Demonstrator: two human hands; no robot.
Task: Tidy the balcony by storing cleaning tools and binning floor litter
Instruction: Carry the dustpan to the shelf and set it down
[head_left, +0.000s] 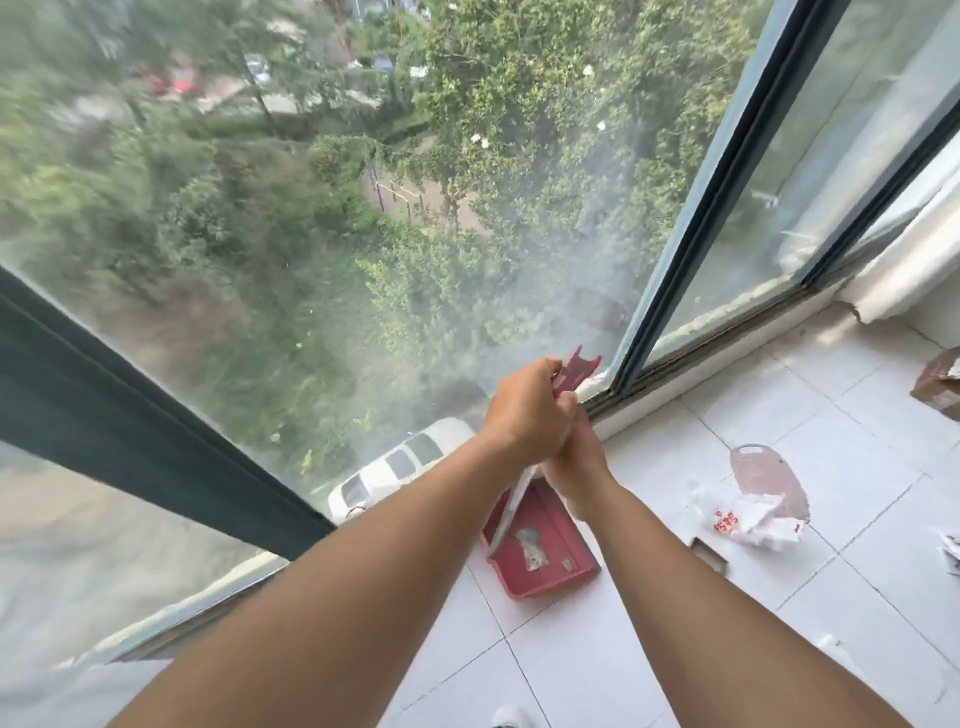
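Gripping the dustpan's handle (511, 501), your left hand (527, 415) curls round its red top and your right hand (574, 462) wraps just below. The red dustpan (540, 545) stands near the window, handle rising toward you, tray mouth facing right. Crumpled paper (748, 517) and cardboard (943, 384) still litter the floor (675, 649) right; tidying looks barely begun.

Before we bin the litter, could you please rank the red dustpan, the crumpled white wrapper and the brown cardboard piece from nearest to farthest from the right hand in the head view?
From the right hand:
1. Red dustpan, just below it.
2. Crumpled white wrapper, to the right on the tiles.
3. Brown cardboard piece, at the far right edge.
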